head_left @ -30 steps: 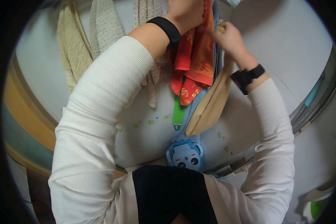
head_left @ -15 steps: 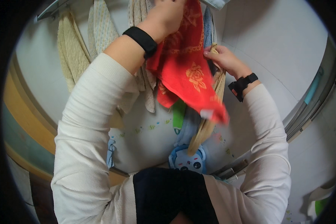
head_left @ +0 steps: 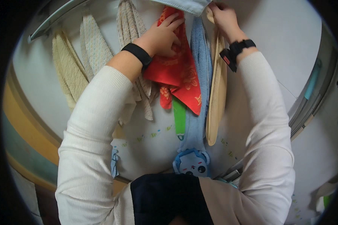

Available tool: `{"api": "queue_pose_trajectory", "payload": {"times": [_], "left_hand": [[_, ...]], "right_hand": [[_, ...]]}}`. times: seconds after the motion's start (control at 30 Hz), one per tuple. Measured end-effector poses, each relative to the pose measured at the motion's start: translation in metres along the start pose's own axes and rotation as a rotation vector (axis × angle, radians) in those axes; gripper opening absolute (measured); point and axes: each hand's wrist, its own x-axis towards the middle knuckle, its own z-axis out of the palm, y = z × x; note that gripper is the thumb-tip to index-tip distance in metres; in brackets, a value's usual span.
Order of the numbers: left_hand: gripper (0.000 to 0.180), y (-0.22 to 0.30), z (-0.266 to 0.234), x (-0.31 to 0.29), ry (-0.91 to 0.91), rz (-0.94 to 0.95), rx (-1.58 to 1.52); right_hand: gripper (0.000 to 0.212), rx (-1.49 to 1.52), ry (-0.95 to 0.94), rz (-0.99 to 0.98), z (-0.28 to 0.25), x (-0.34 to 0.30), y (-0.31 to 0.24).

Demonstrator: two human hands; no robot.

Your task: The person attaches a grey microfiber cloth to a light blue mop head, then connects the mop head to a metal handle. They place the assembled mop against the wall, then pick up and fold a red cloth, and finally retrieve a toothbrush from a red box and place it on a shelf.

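My left hand point(head_left: 163, 37) lies with fingers spread against the red towel point(head_left: 172, 69), which has an orange flower pattern and hangs near the middle. My right hand point(head_left: 224, 20), raised at the upper right, has its fingers closed on the top of a long tan cloth strip point(head_left: 216, 90). That strip hangs down in a narrow fold. Between the two hands hangs a blue towel point(head_left: 199, 56). A green strip point(head_left: 179, 116) shows below the red towel. Part of a pale folded cloth point(head_left: 193, 5) shows at the top edge, just left of my right hand.
Several beige towels, among them a yellowish one point(head_left: 65, 67) and a striped one point(head_left: 95, 45), hang to the left below a metal rail point(head_left: 56, 15). Lower down is a blue plush animal face point(head_left: 193, 165). Long poles point(head_left: 311, 90) stand at the right.
My right hand has moved up with the tan strip, which now hangs straight. My left hand has come lower with fingers spread, and the red towel has swung back left, uncovering the blue towel.
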Motion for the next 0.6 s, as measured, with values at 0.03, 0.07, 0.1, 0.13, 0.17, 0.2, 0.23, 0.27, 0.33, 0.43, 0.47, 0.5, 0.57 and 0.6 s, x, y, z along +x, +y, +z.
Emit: {"api": "queue_pose_trajectory", "payload": {"times": [0.03, 0.07, 0.1, 0.13, 0.17, 0.2, 0.23, 0.27, 0.33, 0.43, 0.47, 0.5, 0.57, 0.6], "left_hand": [[0.033, 0.0, 0.0, 0.0, -0.025, 0.008, 0.013], [0.033, 0.0, -0.001, -0.001, -0.027, 0.018, -0.002], [0.034, 0.0, -0.002, 0.0, -0.036, 0.011, -0.006], [0.035, 0.0, -0.002, -0.001, -0.05, 0.003, -0.007], [0.036, -0.001, -0.003, -0.002, -0.07, -0.009, 0.008], [0.037, -0.001, -0.003, -0.002, -0.076, -0.004, -0.01], [0.037, -0.002, -0.003, -0.002, -0.09, -0.003, -0.012], [0.037, -0.002, -0.004, -0.002, -0.128, -0.01, -0.016], [0.039, -0.003, -0.003, -0.002, -0.14, -0.023, -0.025], [0.042, -0.002, -0.002, -0.002, -0.125, -0.041, -0.069], [0.042, -0.001, -0.001, -0.001, -0.137, -0.051, -0.077], [0.043, 0.0, -0.001, 0.001, -0.13, -0.054, -0.088], [0.044, 0.001, -0.002, 0.001, -0.171, -0.071, -0.062], [0.044, 0.001, -0.002, 0.002, -0.189, -0.086, -0.092]], "right_hand": [[0.028, 0.061, 0.042, 0.01, 0.002, 0.009, 0.001], [0.028, 0.183, 0.0, 0.014, 0.005, 0.019, 0.003], [0.027, 0.306, -0.043, 0.014, 0.011, 0.032, 0.005], [0.027, 0.429, -0.087, 0.016, 0.016, 0.042, 0.008], [0.026, 0.317, -0.004, -0.038, 0.02, 0.051, 0.011], [0.025, 0.204, 0.077, -0.093, 0.024, 0.059, 0.014], [0.024, 0.093, 0.155, -0.146, 0.028, 0.066, 0.016], [0.024, 0.117, 0.134, -0.141, 0.03, 0.074, 0.017], [0.024, 0.16, 0.09, -0.132, 0.031, 0.083, 0.017], [0.024, -0.076, 0.174, -0.165, 0.029, 0.085, 0.013], [0.024, -0.07, 0.202, -0.218, 0.029, 0.084, 0.011], [0.024, -0.064, 0.23, -0.272, 0.029, 0.082, 0.009], [0.025, -0.043, 0.24, -0.285, 0.028, 0.077, 0.005], [0.025, -0.028, 0.221, -0.245, 0.028, 0.076, 0.002]]}}
